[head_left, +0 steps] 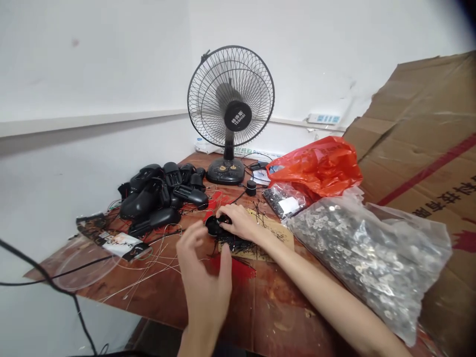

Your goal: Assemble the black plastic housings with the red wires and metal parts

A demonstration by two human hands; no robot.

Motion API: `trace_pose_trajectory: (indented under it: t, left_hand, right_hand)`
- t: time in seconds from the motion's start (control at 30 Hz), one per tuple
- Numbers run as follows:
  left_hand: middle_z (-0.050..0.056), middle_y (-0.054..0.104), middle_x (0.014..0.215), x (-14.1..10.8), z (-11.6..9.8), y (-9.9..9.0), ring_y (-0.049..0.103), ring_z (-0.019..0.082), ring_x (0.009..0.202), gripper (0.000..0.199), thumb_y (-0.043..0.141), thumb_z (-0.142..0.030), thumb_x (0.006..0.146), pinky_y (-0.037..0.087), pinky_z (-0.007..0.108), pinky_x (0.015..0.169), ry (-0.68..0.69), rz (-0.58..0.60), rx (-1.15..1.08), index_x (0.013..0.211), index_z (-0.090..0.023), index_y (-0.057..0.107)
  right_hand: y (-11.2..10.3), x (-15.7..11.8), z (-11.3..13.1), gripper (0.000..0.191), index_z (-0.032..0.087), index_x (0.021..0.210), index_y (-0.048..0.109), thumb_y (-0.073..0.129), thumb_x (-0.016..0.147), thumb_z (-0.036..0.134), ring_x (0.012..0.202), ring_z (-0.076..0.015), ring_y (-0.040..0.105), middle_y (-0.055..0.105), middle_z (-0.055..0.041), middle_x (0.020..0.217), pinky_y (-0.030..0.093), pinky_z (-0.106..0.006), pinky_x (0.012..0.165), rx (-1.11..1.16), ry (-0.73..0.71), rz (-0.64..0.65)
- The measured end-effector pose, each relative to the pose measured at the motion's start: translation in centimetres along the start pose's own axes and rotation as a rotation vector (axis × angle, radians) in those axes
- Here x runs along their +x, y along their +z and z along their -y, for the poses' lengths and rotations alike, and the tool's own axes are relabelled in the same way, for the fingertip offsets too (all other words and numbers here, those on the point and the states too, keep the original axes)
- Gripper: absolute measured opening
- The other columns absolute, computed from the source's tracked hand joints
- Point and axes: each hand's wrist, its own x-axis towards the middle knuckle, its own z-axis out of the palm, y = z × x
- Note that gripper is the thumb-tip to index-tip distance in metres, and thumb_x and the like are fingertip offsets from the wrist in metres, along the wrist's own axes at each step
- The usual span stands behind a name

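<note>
My left hand (204,270) is raised over the front of the table, fingers and thumb apart, with nothing between them. Beyond it, my right hand (238,222) reaches in from the right, its fingertips closed down at a round black container (211,226). Whatever those fingertips pinch is too small to name. Below my right hand lies a heap of small black parts (236,244) on a piece of tan cardboard (284,238).
Black plastic housings (148,201) with wires are piled at the left. A black fan (230,116) stands at the back. A clear bag of metal pieces (372,263) and a red plastic bag (320,166) lie right, beside a large cardboard box (416,134). Loose wires cross the left side.
</note>
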Motion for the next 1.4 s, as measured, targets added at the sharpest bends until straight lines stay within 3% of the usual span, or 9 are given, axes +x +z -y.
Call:
trace_pose_trajectory:
  t: [0.07,0.13,0.23,0.33,0.43,0.6,0.87,1.07,1.4]
  left_hand:
    - [0.02,0.042,0.143,1.5,2.1,0.9,0.037,0.035,0.138,0.066,0.072,-0.032,0.082,0.032,0.057,0.113,-0.046,0.019,0.114,0.138,-0.017,0.041]
    - [0.023,0.04,0.146,3.2,3.9,1.6,0.034,0.039,0.141,0.08,0.077,-0.036,0.076,0.026,0.062,0.116,-0.115,0.146,0.145,0.141,-0.013,0.037]
    - [0.016,0.051,0.141,5.1,4.6,2.2,0.056,0.03,0.126,0.079,0.071,-0.037,0.082,0.047,0.051,0.105,-0.299,0.527,-0.244,0.147,-0.021,0.03]
    - [0.011,0.051,0.143,6.0,2.5,2.9,0.059,0.024,0.123,0.065,0.068,-0.033,0.086,0.054,0.039,0.1,-0.319,0.734,-0.502,0.143,-0.026,0.039]
    - [0.008,0.055,0.139,6.2,-0.4,4.2,0.058,0.022,0.124,0.055,0.069,-0.03,0.085,0.052,0.036,0.103,-0.264,0.791,-0.549,0.135,-0.023,0.048]
    - [0.007,0.064,0.123,6.2,-3.8,7.1,0.065,0.022,0.109,0.047,0.07,-0.032,0.083,0.057,0.033,0.09,-0.227,0.88,-0.55,0.125,-0.02,0.054]
    - [0.005,0.066,0.112,5.4,-6.1,10.9,0.063,0.021,0.104,0.036,0.058,-0.014,0.082,0.049,0.031,0.093,0.247,0.744,-0.392,0.117,-0.02,0.058]
    - [0.003,0.067,0.107,3.7,-6.1,12.4,0.065,0.019,0.101,0.032,0.056,-0.016,0.083,0.048,0.028,0.09,0.243,0.716,-0.406,0.115,-0.02,0.059]
    - [0.006,0.067,0.111,0.7,-4.8,13.2,0.065,0.022,0.104,0.035,0.057,-0.017,0.081,0.051,0.033,0.094,0.211,0.585,-0.452,0.116,-0.019,0.058]
  right_hand:
    - [-0.5,-0.5,0.2,0.016,0.02,0.105,0.059,0.063,0.09,0.016,0.106,-0.0206,0.057,0.066,-0.0053,0.109,0.039,-0.033,0.091,0.035,-0.014,-0.069]
    - [-1.5,-1.1,0.6,0.014,0.02,0.105,0.059,0.062,0.091,0.017,0.106,-0.0197,0.056,0.065,-0.0054,0.109,0.039,-0.033,0.094,0.065,-0.021,-0.142]
    - [-3.6,-2.4,1.2,0.015,0.02,0.106,0.06,0.063,0.092,0.019,0.106,-0.0197,0.055,0.065,-0.0052,0.11,0.04,-0.033,0.096,0.087,-0.017,-0.235]
    - [-6.1,-4.2,1.5,0.015,0.021,0.108,0.061,0.063,0.093,0.022,0.106,-0.0203,0.056,0.065,-0.0051,0.11,0.04,-0.034,0.097,0.083,0.002,-0.299]
    - [-8.5,-6.6,1.4,0.017,0.022,0.11,0.062,0.064,0.093,0.024,0.105,-0.0197,0.057,0.066,-0.0044,0.112,0.04,-0.035,0.096,0.069,0.034,-0.351]
    - [-12.2,-11.2,1.6,0.016,0.021,0.105,0.062,0.065,0.093,0.031,0.101,-0.0187,0.06,0.066,-0.004,0.106,0.044,-0.033,0.093,0.145,0.112,-0.446]
    - [-14.6,-16.0,1.4,0.018,0.021,0.096,0.061,0.06,0.095,0.039,0.095,-0.0185,0.062,0.066,-0.0024,0.097,0.048,-0.033,0.088,0.496,0.341,-0.648]
    - [-13.5,-17.6,0.0,0.02,0.021,0.096,0.064,0.057,0.097,0.039,0.093,-0.0196,0.063,0.067,-0.0034,0.096,0.048,-0.034,0.088,0.565,0.378,-0.709]
    - [-13.2,-18.9,0.5,0.012,0.023,0.103,0.067,0.057,0.098,0.027,0.093,-0.0175,0.064,0.068,-0.0032,0.099,0.049,-0.032,0.084,0.311,0.344,-0.675]
